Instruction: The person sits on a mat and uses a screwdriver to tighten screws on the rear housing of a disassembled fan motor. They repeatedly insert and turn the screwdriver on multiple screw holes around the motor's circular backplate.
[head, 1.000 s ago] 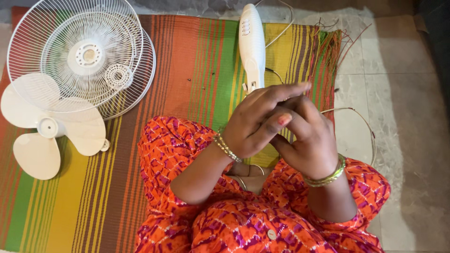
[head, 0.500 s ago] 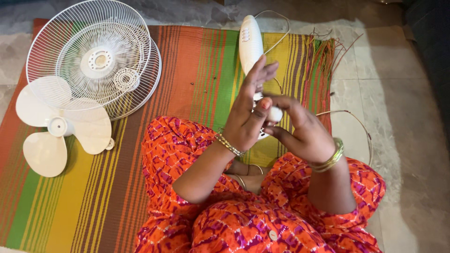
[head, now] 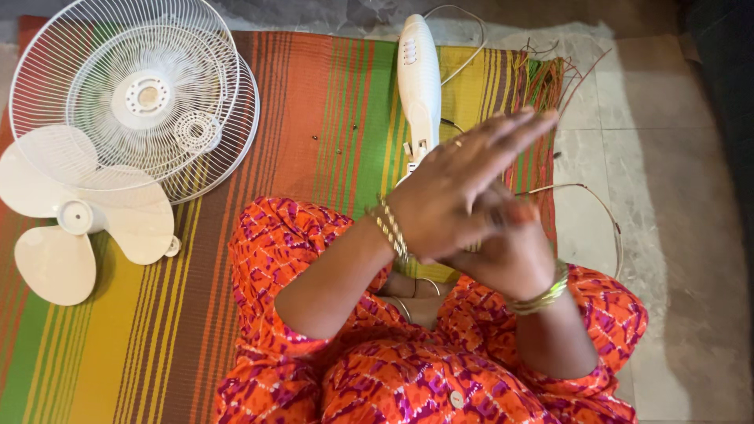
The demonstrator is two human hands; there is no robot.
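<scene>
Both hands are seen pressed together over the lap: left hand (head: pixel 452 188) is laid flat, fingers straight, over right hand (head: pixel 503 247). Whether anything is held between them cannot be told. Just beyond, the white fan body (head: pixel 418 82) is laid on the striped mat (head: pixel 314 102). It is judged hard, smooth and a bit heavy, best gripped round its middle. Farther left, wire fan guards (head: pixel 133 94) and fan blade (head: pixel 71 220) are seen. No labels are seen.

Light was soft and even, daylight-like, with faint shadows near the fan blade (head: pixel 75 224); the left hand (head: pixel 459 184) showed motion blur, edges slightly bowed
</scene>
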